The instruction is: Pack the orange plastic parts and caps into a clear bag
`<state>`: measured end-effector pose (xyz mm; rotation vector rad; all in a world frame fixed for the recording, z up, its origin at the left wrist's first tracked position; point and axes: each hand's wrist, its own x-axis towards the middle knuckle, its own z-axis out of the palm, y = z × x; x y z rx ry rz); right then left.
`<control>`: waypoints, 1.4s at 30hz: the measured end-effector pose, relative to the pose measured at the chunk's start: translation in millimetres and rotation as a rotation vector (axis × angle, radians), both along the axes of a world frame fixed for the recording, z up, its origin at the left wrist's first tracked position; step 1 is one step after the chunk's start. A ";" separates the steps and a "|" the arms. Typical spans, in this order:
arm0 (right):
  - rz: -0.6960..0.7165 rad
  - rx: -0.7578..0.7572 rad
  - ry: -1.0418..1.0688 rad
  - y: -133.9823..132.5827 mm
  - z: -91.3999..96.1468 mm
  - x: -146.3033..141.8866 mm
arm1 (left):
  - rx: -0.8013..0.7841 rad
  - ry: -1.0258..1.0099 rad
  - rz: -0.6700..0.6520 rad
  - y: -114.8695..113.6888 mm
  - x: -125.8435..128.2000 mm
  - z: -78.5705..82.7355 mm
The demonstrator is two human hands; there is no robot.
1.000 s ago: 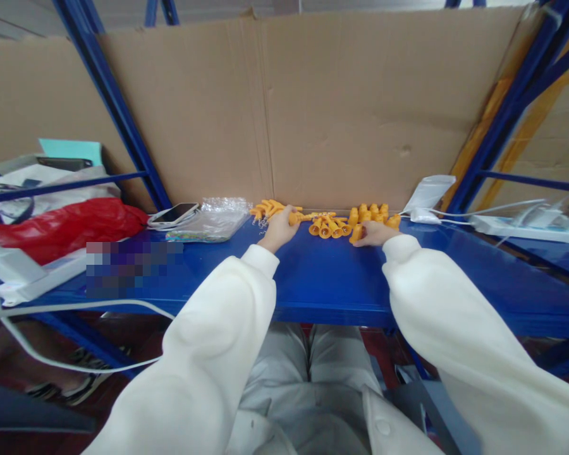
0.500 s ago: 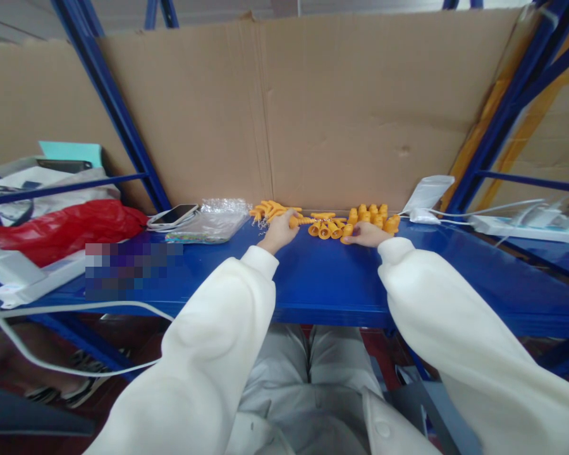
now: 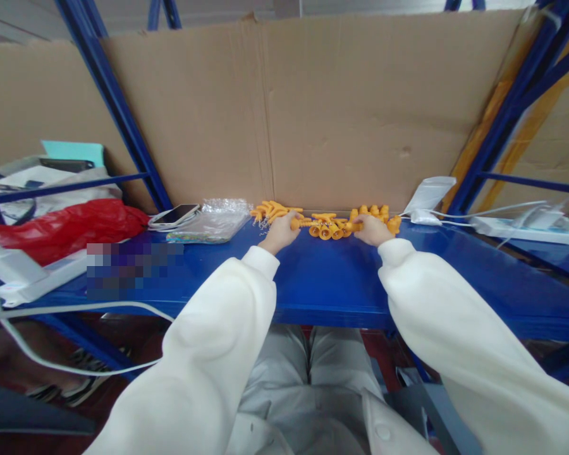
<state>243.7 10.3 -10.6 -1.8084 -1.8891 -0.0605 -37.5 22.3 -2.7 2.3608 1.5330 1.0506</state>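
My left hand (image 3: 279,232) is closed around a small orange plastic piece (image 3: 294,224), whose ridged stem points right. Behind that hand lies a pile of thin orange branched pieces (image 3: 274,208) with short metal chains. In the middle, orange bell-shaped pieces (image 3: 336,232) lie on their sides in a row, open ends facing me. My right hand (image 3: 372,231) is at the right end of this row, its fingertips closed at an orange bell-shaped piece (image 3: 355,226) that they partly hide. More such pieces stand upright in a group (image 3: 383,211) just behind it.
The blue shelf (image 3: 329,278) is backed by a cardboard sheet (image 3: 341,114). To the left are clear plastic bags (image 3: 213,222), a phone (image 3: 180,215) and a red bag (image 3: 85,230). A white pouch (image 3: 427,199) and a power strip (image 3: 526,227) with cables are at right.
My right hand has shifted slightly right and back from the front bell-shaped piece it was touching. One more piece now shows at the row's right end. My left hand has stayed almost still.
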 end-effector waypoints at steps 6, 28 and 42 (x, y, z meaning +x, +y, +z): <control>0.110 0.002 -0.025 -3.7 4.6 -7.2 | -0.008 0.047 -0.021 6.3 -2.8 -5.0; 0.406 0.051 0.463 -13.7 7.7 -30.2 | -0.163 0.020 -0.084 -6.0 4.0 2.6; 0.398 -0.035 0.650 -11.8 6.0 -29.4 | -0.160 0.005 -0.100 0.4 1.6 -1.7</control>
